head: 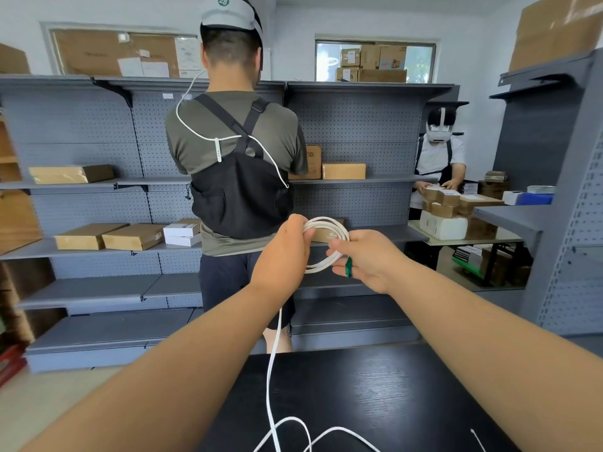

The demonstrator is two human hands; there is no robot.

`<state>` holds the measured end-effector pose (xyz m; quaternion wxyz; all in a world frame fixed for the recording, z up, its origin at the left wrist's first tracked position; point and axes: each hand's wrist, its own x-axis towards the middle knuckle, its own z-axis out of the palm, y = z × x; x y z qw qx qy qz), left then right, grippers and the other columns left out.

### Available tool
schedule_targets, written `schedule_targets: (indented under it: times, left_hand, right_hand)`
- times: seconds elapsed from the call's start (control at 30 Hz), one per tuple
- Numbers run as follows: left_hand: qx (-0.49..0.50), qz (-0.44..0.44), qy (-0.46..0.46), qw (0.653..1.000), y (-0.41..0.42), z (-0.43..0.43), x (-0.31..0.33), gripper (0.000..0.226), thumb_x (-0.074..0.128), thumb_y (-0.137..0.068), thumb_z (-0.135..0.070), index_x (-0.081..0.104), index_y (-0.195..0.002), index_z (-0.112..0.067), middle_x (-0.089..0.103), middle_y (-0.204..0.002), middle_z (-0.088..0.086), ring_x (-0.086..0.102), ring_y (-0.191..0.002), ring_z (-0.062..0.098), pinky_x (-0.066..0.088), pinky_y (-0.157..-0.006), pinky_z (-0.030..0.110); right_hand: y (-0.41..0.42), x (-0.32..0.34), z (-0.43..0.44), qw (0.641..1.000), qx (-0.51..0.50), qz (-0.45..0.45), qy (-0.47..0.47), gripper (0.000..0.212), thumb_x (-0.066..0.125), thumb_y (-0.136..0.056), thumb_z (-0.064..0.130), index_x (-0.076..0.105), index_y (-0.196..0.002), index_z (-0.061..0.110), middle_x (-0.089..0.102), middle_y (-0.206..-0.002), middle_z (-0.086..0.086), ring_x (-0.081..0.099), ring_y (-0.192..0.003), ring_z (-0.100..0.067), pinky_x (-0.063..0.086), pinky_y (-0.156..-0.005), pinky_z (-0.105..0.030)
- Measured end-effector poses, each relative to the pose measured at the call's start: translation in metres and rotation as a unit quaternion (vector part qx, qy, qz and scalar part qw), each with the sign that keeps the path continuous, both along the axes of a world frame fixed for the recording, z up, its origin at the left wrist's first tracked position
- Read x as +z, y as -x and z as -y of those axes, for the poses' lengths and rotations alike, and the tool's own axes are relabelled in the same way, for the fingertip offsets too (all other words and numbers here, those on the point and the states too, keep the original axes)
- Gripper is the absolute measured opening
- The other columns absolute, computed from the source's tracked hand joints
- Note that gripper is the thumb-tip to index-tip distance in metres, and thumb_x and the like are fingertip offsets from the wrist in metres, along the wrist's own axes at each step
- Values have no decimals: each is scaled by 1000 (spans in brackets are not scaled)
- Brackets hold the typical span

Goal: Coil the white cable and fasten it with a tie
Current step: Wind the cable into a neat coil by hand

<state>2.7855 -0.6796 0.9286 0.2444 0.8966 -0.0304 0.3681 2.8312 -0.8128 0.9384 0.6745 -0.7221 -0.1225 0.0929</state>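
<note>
The white cable (326, 220) is coiled in mid-air above the black table (375, 396), my left hand (287, 246) curled round one side of the loops, my right hand (365, 259) pinching the other with a green tie (348, 267) between its fingers, the loose tail trailing onto the tabletop, and the cap (225, 11) ahead reads "28".

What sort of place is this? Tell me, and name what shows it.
Probably a stockroom or small warehouse: rows of grey pegboard shelves, brown boxes lying on them, and a person at the right sorting a pile of parcels.
</note>
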Motion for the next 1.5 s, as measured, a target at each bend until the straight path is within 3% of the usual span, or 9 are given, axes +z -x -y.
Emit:
schedule_targets:
  times: [0.2, 0.37, 0.57, 0.67, 0.8, 1.07, 1.17, 1.3, 1.5]
  left_hand:
    - [-5, -36, -75, 996, -3, -2, 4, 26, 29, -102, -30, 43, -100, -8, 47, -89, 6, 46, -73, 25, 34, -64, 36]
    - [-27, -82, -204, 975, -3, -6, 10, 27, 28, -102, -30, 42, -102, -6, 41, -87, 5, 51, -74, 32, 39, -65, 43]
    - [-70, -106, -262, 957, -2, -4, 7, 24, 33, -102, -27, 45, -106, -6, 44, -90, 7, 53, -80, 34, 43, -72, 49]
    - [-76, -98, -210, 970, -2, -6, 4, 33, 33, -100, -35, 47, -107, -6, 56, -99, 10, 55, -86, 30, 42, -74, 42]
    - [-113, -109, -60, 986, -3, -12, -1, 21, 44, -97, -34, 53, -102, -15, 59, -82, -5, 54, -76, 14, 37, -64, 28]
    - [-205, -122, 166, 957, 9, -16, -16, 19, 44, -98, -26, 49, -116, -26, 62, -92, -1, 56, -83, 5, 40, -70, 7]
    - [-240, -143, 202, 939, 14, -16, -25, 42, 55, -93, -31, 35, -130, -35, 58, -110, -3, 57, -98, 4, 43, -80, 8]
    - [-241, -166, 196, 936, 12, -12, -39, 106, 80, -71, -29, 5, -146, -34, 43, -122, -19, 50, -114, 5, 40, -97, 22]
    - [-209, -153, 204, 944, 10, 1, -49, 126, 82, -69, -20, -18, -146, -31, 39, -125, -17, 52, -108, 5, 40, -79, 6]
  right_hand:
    - [5, 8, 15, 986, 50, 50, 149, 8, 53, -95, 17, 60, -93, 16, 64, -100, -9, 60, -95, -20, 51, -91, -37]
    - [12, 21, 24, 921, 54, 193, 334, 16, 55, -93, 26, 64, -102, 15, 67, -104, -10, 63, -98, -26, 55, -83, -38]
    - [20, 24, 16, 850, 51, 287, 439, 19, 53, -93, 26, 66, -89, 12, 60, -79, -1, 58, -76, -20, 51, -84, -40]
    - [18, 20, 17, 859, 24, 283, 427, 22, 55, -93, 27, 69, -83, 13, 70, -88, -3, 63, -70, -17, 52, -82, -35]
    - [15, 16, 18, 885, 15, 251, 392, 21, 56, -92, 24, 70, -86, 10, 73, -88, -6, 67, -71, -19, 54, -84, -35]
    - [4, 12, 24, 954, -34, 166, 248, 12, 58, -92, 16, 68, -89, 9, 70, -81, -10, 64, -65, -15, 58, -68, -25]
    - [0, 12, 26, 971, -55, 134, 192, 13, 59, -91, 13, 68, -98, 7, 69, -81, -12, 62, -62, -11, 52, -53, -17]
    - [-4, 10, 26, 985, -75, 94, 121, 11, 61, -90, 12, 66, -97, 6, 68, -77, -9, 63, -67, -12, 52, -53, -17]
    - [-10, 10, 22, 994, -80, 54, 57, 8, 61, -90, 14, 65, -92, 7, 68, -80, -9, 64, -71, -13, 49, -56, -20]
